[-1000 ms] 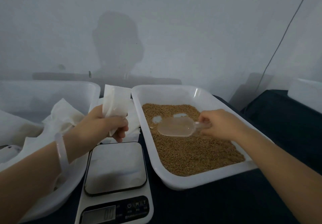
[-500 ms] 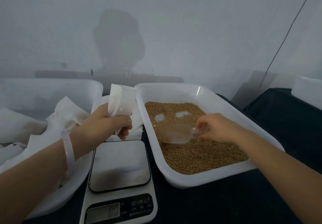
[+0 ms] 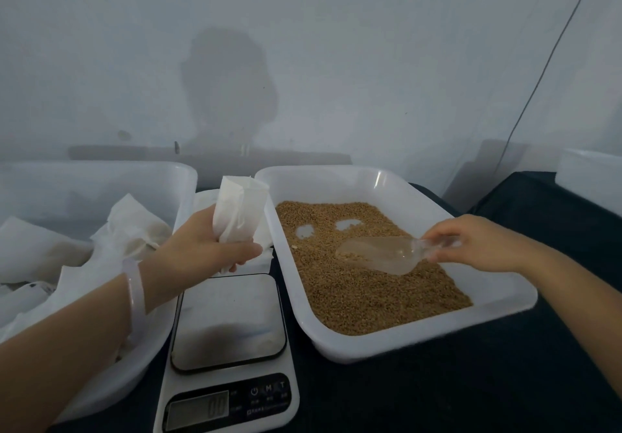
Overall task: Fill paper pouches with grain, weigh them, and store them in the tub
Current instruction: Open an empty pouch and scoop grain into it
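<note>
**Dark table (image 3: 437, 395), white wall (image 3: 353, 45): pouch up, scoop in grain**

Left hand (image 3: 205, 247) gripped the pouch (image 3: 240, 210) near its bottom, mouth up, above the far edge of the scale (image 3: 229, 318). Right hand (image 3: 478, 244) pinched the scoop (image 3: 380, 257) handle; bowl lay on grain (image 3: 353, 291) in the tray (image 3: 420, 341). Scale platter was bare. Tub (image 3: 101, 176) on the left held white paper, contents unclear. Judged: this pouch was unfilled; fill, weigh, store all remained.
</note>
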The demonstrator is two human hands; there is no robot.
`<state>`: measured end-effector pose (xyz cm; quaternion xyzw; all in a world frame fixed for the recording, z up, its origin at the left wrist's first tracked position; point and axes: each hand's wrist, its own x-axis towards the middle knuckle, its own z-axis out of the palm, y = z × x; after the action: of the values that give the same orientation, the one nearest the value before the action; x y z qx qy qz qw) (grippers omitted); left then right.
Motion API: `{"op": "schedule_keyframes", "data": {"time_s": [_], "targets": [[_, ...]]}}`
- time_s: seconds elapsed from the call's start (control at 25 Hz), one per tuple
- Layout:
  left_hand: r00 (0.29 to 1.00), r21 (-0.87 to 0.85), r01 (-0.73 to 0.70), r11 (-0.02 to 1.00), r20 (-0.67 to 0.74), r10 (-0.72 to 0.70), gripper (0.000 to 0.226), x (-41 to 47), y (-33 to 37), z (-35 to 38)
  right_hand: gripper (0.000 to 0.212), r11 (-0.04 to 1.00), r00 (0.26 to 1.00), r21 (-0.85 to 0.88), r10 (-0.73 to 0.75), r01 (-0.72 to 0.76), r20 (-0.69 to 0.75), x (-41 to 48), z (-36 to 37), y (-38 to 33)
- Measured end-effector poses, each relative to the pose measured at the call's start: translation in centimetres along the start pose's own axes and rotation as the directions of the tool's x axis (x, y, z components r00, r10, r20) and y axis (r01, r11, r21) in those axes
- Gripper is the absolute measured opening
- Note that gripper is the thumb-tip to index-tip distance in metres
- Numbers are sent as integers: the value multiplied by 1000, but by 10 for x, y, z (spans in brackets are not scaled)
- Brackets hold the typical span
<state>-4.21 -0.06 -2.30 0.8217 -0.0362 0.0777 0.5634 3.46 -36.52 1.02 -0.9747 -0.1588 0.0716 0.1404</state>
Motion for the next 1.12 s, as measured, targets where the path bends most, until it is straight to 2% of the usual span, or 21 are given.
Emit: {"op": "schedule_keyframes", "data": {"time_s": [0.12,0.2,0.28,0.44,0.6,0.84,1.12], "targets": [[996,149,-88,985,-6,90,25,1,13,8,35,1000,999,9,-26,26,-26,-11,-16,8],[986,155,-166,974,39,162,28,4,25,20,32,994,995,71,-74,79,-65,-19,-27,6],[975,165,-216,962,85,205,31,8,33,35,32,983,985,141,-100,120,-143,-26,-42,0],[972,344,-236,909,93,217,26,21,30,65,34,967,947,173,-131,187,-293,-42,-72,-13],[982,392,-191,900,69,178,37,25,19,87,34,986,931,-22,-166,168,-325,-41,-82,-24],[979,428,-201,881,49,199,26,27,9,97,37,927,903,-347,-264,140,-339,-28,-87,-44],[978,461,-200,864,42,204,29,32,0,98,39,875,894,-464,-313,140,-320,-18,-93,-55]]}}
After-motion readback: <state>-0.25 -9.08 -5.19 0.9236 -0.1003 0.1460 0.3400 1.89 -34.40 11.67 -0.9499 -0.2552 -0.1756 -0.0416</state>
